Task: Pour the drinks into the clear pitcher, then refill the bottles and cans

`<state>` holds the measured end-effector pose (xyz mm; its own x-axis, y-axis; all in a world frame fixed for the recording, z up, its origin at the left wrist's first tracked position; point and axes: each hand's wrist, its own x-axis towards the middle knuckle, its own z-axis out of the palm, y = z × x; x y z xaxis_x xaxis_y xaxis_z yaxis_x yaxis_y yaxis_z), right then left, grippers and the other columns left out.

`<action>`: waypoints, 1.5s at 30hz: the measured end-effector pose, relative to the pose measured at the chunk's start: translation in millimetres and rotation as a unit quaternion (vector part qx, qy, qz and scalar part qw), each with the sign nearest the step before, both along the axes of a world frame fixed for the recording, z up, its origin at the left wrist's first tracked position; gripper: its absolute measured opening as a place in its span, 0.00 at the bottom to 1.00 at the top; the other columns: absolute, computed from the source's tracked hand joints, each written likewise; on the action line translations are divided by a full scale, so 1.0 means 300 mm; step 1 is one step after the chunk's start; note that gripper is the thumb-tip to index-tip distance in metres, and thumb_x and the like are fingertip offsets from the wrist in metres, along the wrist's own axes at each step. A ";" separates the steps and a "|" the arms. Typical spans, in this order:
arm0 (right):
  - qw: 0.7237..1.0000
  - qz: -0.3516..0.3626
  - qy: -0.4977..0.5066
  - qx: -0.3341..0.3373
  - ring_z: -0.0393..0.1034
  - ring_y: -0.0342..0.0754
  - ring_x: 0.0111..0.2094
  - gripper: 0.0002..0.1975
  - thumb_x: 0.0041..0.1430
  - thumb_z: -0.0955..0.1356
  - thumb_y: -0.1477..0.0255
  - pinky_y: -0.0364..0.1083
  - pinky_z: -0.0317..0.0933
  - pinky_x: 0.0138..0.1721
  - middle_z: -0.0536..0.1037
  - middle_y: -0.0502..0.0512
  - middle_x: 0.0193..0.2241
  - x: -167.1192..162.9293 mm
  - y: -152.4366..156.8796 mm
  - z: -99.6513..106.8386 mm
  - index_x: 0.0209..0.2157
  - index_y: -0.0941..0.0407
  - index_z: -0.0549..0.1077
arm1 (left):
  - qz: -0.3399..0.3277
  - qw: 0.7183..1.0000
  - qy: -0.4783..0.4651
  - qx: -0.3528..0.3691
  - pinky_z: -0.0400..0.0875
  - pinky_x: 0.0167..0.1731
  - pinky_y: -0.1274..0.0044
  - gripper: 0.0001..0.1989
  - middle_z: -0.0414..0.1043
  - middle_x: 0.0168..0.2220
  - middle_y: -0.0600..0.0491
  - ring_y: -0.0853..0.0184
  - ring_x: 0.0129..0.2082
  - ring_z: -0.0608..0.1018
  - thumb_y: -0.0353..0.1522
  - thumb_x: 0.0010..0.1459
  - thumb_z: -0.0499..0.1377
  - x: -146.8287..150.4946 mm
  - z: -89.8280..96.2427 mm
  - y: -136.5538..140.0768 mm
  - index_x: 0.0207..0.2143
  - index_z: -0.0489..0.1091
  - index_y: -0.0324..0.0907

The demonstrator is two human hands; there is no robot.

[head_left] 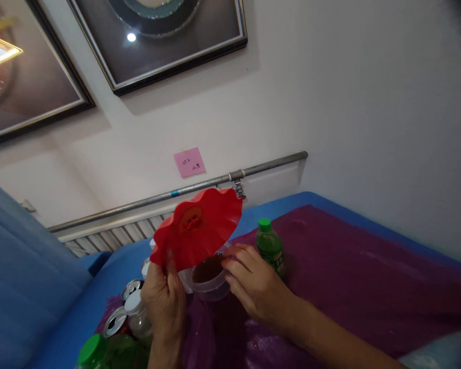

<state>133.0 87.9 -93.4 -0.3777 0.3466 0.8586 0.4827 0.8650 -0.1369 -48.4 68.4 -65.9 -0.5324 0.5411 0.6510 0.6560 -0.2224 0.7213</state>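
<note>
My left hand (pixel 165 294) grips the lower left edge of a red plate (pixel 215 220) with a wavy rim. The plate is tilted on its side above a clear plastic bowl (pixel 211 292), its inner face with a darker round mark toward me. Something brown, perhaps liquid, shows inside the bowl, partly covered by the plate. At the bowl's right rim are the bent fingers of my right hand (pixel 253 282), closed on the edge; the thumb is hidden. Just beyond that hand stands a green bottle (pixel 269 246) with a green cap.
Opened drink cans (pixel 116 323), a white-capped clear jar (pixel 138 315) and another green-capped bottle (pixel 94 353) crowd the left. Purple plastic sheeting (pixel 341 271) covers the blue table (pixel 72 318). Behind are a radiator pipe (pixel 269 166) and wall; a blue curtain (pixel 19 277) hangs left.
</note>
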 end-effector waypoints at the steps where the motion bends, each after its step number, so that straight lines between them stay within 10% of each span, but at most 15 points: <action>1: 1.000 0.000 0.004 0.000 0.71 0.54 0.44 0.10 0.62 0.62 0.80 0.56 0.71 0.46 0.77 0.60 0.38 0.000 0.000 -0.002 0.42 0.58 0.72 | 0.003 1.000 0.000 -0.006 0.67 0.42 0.71 0.23 0.77 0.45 0.48 0.58 0.46 0.76 0.45 0.61 0.52 -0.001 0.004 -0.001 0.54 0.70 0.46; 18: 0.999 0.005 0.020 0.044 0.71 0.54 0.45 0.11 0.62 0.62 0.81 0.57 0.71 0.48 0.78 0.61 0.39 -0.003 0.002 0.005 0.44 0.59 0.71 | -0.005 0.995 -0.008 -0.095 0.64 0.33 0.71 0.19 0.75 0.32 0.52 0.58 0.33 0.75 0.42 0.48 0.57 -0.063 0.047 -0.014 0.41 0.70 0.44; 45: 0.998 0.006 0.026 0.056 0.70 0.53 0.45 0.10 0.62 0.62 0.81 0.56 0.70 0.49 0.77 0.61 0.39 -0.007 0.012 -0.013 0.44 0.61 0.71 | -0.063 0.997 0.021 -0.043 0.67 0.46 0.67 0.23 0.77 0.46 0.49 0.55 0.47 0.76 0.42 0.52 0.60 -0.068 0.021 -0.001 0.50 0.70 0.43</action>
